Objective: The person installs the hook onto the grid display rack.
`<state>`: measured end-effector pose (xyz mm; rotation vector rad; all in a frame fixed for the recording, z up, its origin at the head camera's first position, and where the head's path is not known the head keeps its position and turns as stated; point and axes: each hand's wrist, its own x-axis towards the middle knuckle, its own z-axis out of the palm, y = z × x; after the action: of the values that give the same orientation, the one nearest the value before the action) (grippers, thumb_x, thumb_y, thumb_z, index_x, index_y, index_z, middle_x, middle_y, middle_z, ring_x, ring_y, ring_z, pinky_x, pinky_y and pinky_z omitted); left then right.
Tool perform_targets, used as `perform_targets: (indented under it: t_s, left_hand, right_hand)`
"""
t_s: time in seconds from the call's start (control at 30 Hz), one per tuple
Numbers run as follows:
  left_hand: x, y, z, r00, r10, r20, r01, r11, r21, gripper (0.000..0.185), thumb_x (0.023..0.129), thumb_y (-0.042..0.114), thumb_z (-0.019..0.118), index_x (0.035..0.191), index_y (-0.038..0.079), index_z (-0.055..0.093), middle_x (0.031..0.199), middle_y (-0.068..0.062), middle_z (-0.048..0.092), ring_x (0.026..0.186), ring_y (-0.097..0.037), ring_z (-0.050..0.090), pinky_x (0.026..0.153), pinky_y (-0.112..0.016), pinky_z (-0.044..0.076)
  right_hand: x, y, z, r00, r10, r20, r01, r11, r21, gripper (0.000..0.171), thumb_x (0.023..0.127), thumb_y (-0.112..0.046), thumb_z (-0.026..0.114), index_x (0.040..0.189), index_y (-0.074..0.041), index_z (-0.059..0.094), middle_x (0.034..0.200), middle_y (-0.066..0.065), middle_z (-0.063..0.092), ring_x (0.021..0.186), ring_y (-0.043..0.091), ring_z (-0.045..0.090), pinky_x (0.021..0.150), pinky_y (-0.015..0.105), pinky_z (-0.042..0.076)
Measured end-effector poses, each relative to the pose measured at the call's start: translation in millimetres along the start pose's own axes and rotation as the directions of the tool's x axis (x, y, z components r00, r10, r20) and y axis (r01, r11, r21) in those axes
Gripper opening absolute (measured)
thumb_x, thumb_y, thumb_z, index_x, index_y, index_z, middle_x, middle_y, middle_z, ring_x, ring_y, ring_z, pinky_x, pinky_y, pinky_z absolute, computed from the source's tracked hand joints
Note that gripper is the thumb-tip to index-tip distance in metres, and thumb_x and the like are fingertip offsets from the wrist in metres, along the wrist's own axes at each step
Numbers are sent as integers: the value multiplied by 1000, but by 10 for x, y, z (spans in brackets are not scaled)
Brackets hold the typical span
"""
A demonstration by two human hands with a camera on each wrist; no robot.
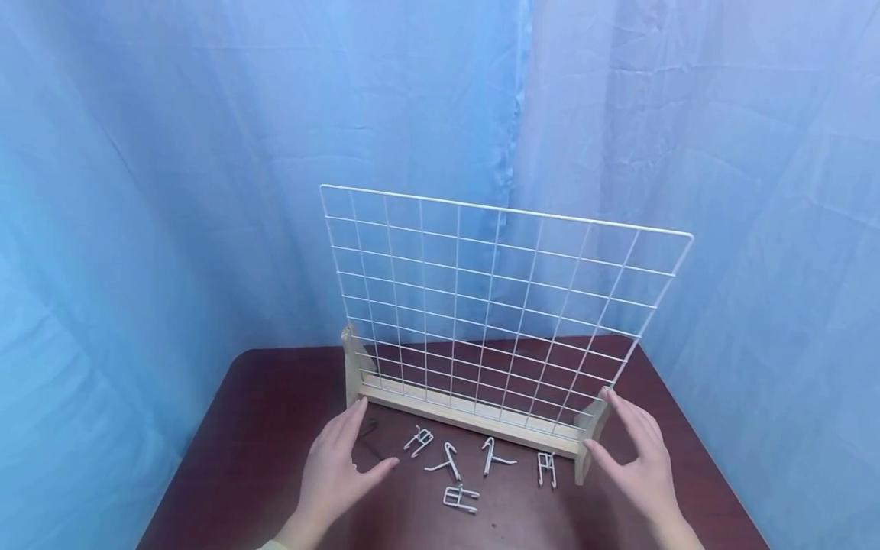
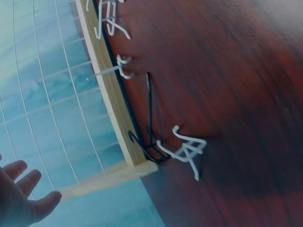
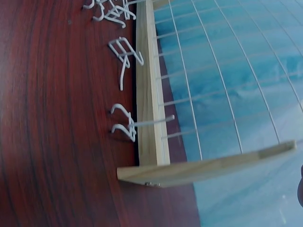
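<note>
A white wire grid panel (image 1: 474, 302) stands upright in a wooden base (image 1: 474, 416) with a shaped wooden end piece at each side. My left hand (image 1: 334, 458) is by the left end piece (image 1: 352, 367), fingers spread and holding nothing. At the other side, my right hand (image 1: 638, 452) has thumb and fingers apart around the right end piece (image 1: 591, 428); in the right wrist view only a sliver of this hand (image 3: 300, 189) shows, beyond the wood. In front of the base lie several white metal hooks (image 1: 449, 463) and a black hook (image 2: 150, 109).
The dark red-brown table (image 1: 275, 428) carries the stand and the loose hooks. One white hook (image 1: 461, 499) lies nearest the front, another (image 1: 546, 469) close to the right end piece. Blue curtains (image 1: 241, 153) hang behind and at both sides.
</note>
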<state>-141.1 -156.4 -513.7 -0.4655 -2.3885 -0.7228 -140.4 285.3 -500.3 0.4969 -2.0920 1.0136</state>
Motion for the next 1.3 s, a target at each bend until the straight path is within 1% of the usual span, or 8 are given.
perform_targets:
  t_s: [0.17, 0.37, 0.47, 0.6, 0.77, 0.9, 1.07, 1.3]
  left_hand:
    - [-74, -83, -48, 992, -118, 41, 120, 991, -52, 99, 64, 42, 92, 145, 7, 48, 138, -13, 57, 124, -37, 53, 99, -56, 45]
    - [-139, -155, -98, 976, -202, 75, 208, 974, -83, 98, 65, 40, 92, 146, 9, 47, 137, -14, 57, 124, -38, 52, 100, -57, 44]
    - [-168, -195, -122, 969, -231, 89, 237, 969, -64, 98, 65, 42, 92, 146, 9, 47, 136, -17, 58, 123, -39, 53, 98, -59, 44]
    - [-194, -252, -171, 945, -300, 127, 308, 950, -50, 98, 67, 43, 91, 147, 10, 45, 138, -17, 56, 125, -39, 51, 100, -59, 43]
    - [-251, -332, -224, 926, -354, 130, 363, 930, -57, 92, 68, 39, 90, 145, 10, 48, 137, -16, 58, 123, -37, 54, 97, -59, 45]
    - [-329, -413, -227, 921, -372, 116, 382, 920, -85, 90, 68, 36, 91, 143, 9, 50, 132, -12, 62, 118, -33, 59, 94, -57, 48]
    - [-449, -526, -184, 926, -363, 100, 375, 916, -146, 86, 67, 28, 93, 141, 10, 54, 128, -6, 65, 116, -26, 61, 89, -49, 54]
    - [-590, -618, -118, 916, -379, 131, 400, 892, -212, 84, 65, 25, 94, 139, 9, 56, 126, -7, 67, 114, -26, 62, 87, -44, 56]
  right_hand:
    - [3, 14, -107, 992, 124, -3, -124, 992, 6, 85, 64, 10, 81, 142, -1, 50, 131, 20, 60, 130, 9, 41, 108, 20, 26]
    - [151, -238, -197, 952, 305, -10, -304, 951, 60, 79, 72, 19, 73, 144, 0, 46, 132, 29, 55, 130, 2, 39, 105, 15, 28]
    - [161, -168, -221, 927, 374, -4, -372, 922, 107, 75, 77, 19, 71, 145, 0, 45, 135, 27, 54, 130, 3, 42, 104, 15, 32]
    - [137, 36, -228, 918, 397, -2, -392, 906, 160, 73, 79, 20, 69, 145, 2, 45, 136, 20, 56, 127, 6, 47, 102, 17, 38]
    - [71, 278, -197, 908, 417, 36, -418, 900, 123, 73, 81, 14, 72, 147, -5, 45, 139, 11, 57, 123, 2, 50, 98, 14, 41]
    - [36, 319, -163, 893, 443, 80, -450, 887, 102, 72, 84, 6, 74, 148, -9, 44, 139, 3, 56, 120, -2, 50, 94, 10, 43]
    - [8, 327, -110, 880, 462, 113, -475, 865, 165, 66, 87, 5, 71, 147, -3, 44, 135, -10, 56, 117, -4, 53, 92, 13, 47]
    - [17, 303, -44, 871, 481, 101, -491, 857, 158, 60, 90, 1, 70, 145, -6, 48, 131, -18, 55, 113, -8, 54, 90, 14, 48]
